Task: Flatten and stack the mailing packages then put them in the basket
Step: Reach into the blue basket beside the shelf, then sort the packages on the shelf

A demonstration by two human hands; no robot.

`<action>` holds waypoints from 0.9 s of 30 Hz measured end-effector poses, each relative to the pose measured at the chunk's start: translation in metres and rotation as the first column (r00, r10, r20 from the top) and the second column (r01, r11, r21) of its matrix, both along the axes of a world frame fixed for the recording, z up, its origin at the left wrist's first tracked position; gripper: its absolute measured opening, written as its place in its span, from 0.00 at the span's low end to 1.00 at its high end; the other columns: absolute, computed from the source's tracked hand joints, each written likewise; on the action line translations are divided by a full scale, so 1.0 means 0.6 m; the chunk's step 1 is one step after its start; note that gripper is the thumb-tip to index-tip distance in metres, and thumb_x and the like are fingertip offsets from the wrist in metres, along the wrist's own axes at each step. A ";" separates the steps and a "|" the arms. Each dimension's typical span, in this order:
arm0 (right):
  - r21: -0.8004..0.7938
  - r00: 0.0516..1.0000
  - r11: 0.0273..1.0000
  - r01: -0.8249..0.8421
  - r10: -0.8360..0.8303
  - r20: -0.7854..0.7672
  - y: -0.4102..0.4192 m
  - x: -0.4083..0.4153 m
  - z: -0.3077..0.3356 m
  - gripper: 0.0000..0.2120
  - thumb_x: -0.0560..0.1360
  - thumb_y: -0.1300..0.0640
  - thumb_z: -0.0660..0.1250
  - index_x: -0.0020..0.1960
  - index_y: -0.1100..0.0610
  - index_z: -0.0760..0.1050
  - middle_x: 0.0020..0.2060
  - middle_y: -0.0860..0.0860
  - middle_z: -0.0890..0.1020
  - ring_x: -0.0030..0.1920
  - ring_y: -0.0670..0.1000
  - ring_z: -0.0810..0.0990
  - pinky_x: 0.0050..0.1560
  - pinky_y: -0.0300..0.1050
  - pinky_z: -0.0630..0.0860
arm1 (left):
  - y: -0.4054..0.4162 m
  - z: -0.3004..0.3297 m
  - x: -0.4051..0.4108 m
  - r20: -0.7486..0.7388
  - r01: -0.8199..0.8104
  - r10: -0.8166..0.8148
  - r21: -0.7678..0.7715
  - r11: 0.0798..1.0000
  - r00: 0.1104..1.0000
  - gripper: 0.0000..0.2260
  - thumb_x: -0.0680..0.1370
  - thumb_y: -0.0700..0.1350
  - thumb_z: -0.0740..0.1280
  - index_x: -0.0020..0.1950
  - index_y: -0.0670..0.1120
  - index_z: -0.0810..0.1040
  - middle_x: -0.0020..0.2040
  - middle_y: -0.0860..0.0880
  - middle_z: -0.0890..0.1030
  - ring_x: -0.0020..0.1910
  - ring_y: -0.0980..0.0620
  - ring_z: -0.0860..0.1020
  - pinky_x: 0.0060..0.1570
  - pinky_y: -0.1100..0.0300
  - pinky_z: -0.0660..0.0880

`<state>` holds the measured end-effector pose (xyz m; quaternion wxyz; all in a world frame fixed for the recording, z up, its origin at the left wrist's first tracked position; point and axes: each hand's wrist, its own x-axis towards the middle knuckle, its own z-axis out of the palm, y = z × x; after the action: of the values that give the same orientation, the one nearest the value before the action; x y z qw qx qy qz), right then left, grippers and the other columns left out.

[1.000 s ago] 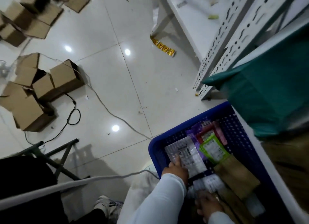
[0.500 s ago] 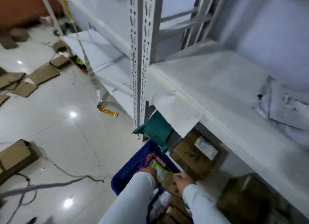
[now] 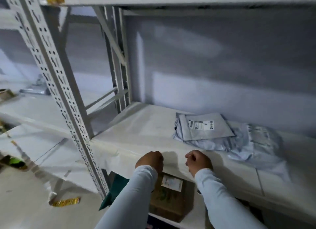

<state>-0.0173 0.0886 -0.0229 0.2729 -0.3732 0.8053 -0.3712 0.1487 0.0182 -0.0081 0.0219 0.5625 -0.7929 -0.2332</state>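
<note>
White-sleeved left hand point(image 3: 150, 161) and right hand point(image 3: 198, 161), both fisted and empty, side by side over the shelf point(image 3: 145, 131) edge.

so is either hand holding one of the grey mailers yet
No, the left hand and right hand are curled and empty, apart from the grey mailers on the shelf.

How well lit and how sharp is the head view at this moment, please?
Head view: dim, bluish light; the grey mailing packages on the shelf are fairly sharp, the left edge is smeared by motion blur, wide-angle distortion slants the perforated upright, and both hands cast soft shadows.
</note>
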 end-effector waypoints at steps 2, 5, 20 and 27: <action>-0.010 0.988 0.993 0.115 -0.114 0.109 0.003 -0.034 0.007 0.10 0.71 0.61 0.61 0.36 0.50 0.76 0.40 0.53 0.84 0.40 0.58 0.81 0.45 0.51 0.80 | -0.003 -0.003 -0.037 -0.050 0.049 -0.049 0.004 0.999 0.998 0.14 0.77 0.47 0.59 0.61 0.55 0.76 0.62 0.50 0.76 0.61 0.48 0.75 0.61 0.57 0.72; -0.046 0.897 0.956 0.289 -0.254 0.361 -0.006 -0.070 0.025 0.09 0.76 0.61 0.60 0.41 0.51 0.76 0.45 0.56 0.82 0.33 0.55 0.78 0.37 0.46 0.76 | -0.007 -0.010 -0.084 -0.157 0.092 -0.087 0.029 0.995 0.984 0.13 0.77 0.46 0.60 0.60 0.52 0.78 0.61 0.49 0.77 0.61 0.48 0.75 0.61 0.61 0.71; 0.058 0.386 0.919 0.391 -0.221 0.895 -0.124 -0.129 0.023 0.12 0.78 0.49 0.60 0.57 0.54 0.70 0.52 0.54 0.76 0.44 0.54 0.78 0.41 0.46 0.73 | -0.065 -0.062 -0.138 -0.332 0.037 0.044 0.235 0.971 0.942 0.07 0.76 0.46 0.65 0.49 0.58 0.78 0.57 0.54 0.80 0.54 0.55 0.75 0.47 0.72 0.63; -0.014 0.544 0.784 0.620 -0.417 0.728 -0.087 -0.081 -0.006 0.07 0.77 0.55 0.63 0.46 0.58 0.76 0.33 0.54 0.78 0.29 0.50 0.77 0.24 0.37 0.70 | -0.062 -0.046 -0.139 -0.585 -0.143 0.497 0.545 0.826 0.640 0.14 0.79 0.49 0.63 0.44 0.41 0.81 0.37 0.44 0.82 0.37 0.44 0.80 0.43 0.56 0.79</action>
<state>-0.0660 0.0365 -0.0264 0.3751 0.0177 0.6581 -0.6526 0.0652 -0.0191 -0.0356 0.2352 0.5535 -0.5290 -0.5988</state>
